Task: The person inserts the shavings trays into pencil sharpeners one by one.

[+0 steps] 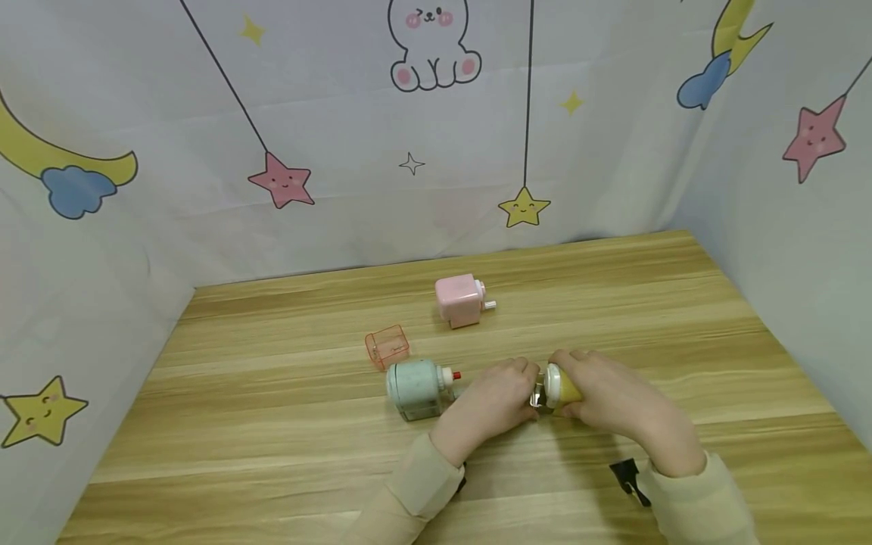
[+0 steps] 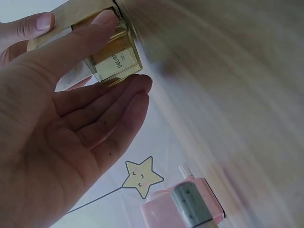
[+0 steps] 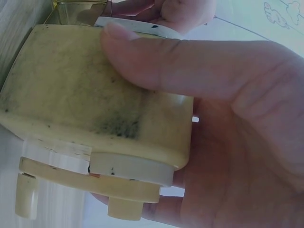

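A yellow hand-crank pencil sharpener (image 3: 61, 76) lies on its side, low over the table, its crank (image 3: 85, 180) pointing away from the left hand. My right hand (image 1: 609, 393) grips its body, with the thumb laid along one face. At the white-rimmed end, my left hand (image 1: 500, 390) holds a clear, yellow-tinted shavings drawer (image 2: 116, 64) between thumb and fingers. This drawer shows printed lettering in the left wrist view. It sits right at the sharpener's white rim (image 1: 553, 384), in line with the body.
Left of my left hand stands a mint-green sharpener (image 1: 415, 387) with a red-tipped part. Behind it lies a clear drawer with red edges (image 1: 387, 346). A pink sharpener (image 1: 459, 299) stands farther back. White printed cloth (image 1: 341, 227) walls the wooden table (image 1: 272, 454).
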Demonstrator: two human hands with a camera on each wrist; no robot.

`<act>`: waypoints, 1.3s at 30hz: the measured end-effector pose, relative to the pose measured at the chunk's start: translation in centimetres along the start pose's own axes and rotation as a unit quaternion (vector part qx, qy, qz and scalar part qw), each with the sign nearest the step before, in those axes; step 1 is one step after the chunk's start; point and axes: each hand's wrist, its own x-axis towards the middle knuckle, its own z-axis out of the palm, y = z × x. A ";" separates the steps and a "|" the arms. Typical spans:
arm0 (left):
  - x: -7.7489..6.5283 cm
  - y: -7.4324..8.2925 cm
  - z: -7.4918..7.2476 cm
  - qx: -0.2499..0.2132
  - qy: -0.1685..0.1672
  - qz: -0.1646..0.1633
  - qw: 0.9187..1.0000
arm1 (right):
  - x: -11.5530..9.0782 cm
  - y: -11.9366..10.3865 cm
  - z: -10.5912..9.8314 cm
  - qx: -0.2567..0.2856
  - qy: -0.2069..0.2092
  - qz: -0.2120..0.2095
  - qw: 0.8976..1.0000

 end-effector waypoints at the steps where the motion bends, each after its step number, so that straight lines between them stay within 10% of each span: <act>1: 0.0 0.0 0.0 0.000 0.000 0.000 1.000 | 0.0 0.0 0.0 -0.001 0.001 -0.001 1.000; 39: 0.1 -0.1 -0.3 -0.026 0.005 0.008 1.000 | 0.0 -0.3 -0.2 -0.007 0.008 -0.025 1.000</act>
